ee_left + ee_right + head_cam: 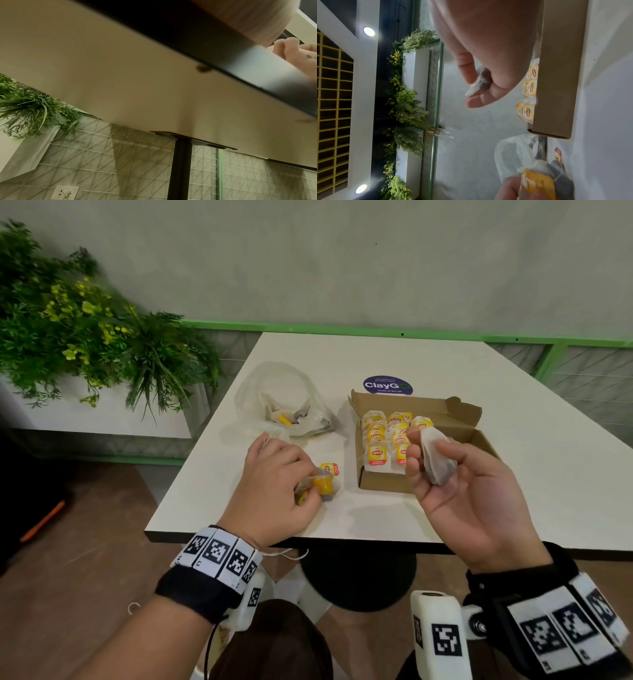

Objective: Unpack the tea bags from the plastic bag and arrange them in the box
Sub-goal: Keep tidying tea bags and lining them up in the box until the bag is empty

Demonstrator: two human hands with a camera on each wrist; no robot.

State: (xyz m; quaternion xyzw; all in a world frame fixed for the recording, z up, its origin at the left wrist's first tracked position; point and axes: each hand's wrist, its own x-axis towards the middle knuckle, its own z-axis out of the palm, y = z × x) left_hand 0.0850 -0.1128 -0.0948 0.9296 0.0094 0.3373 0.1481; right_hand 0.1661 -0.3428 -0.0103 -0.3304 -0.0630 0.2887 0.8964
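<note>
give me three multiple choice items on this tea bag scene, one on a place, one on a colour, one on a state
1. Where does the plastic bag lie?
A. left of the box
B. inside the box
C. on the floor

2. What colour are the tags on the tea bags in the box?
A. blue
B. yellow
C. green

3. What is the right hand doing?
A. lying flat on the table
B. holding a tea bag
C. closing the box lid

Answers: 1 A, the bag lies on the table left of the box. 2 B, rows of yellow tags show in the box. 3 B, its fingers hold a white tea bag by the box.
</note>
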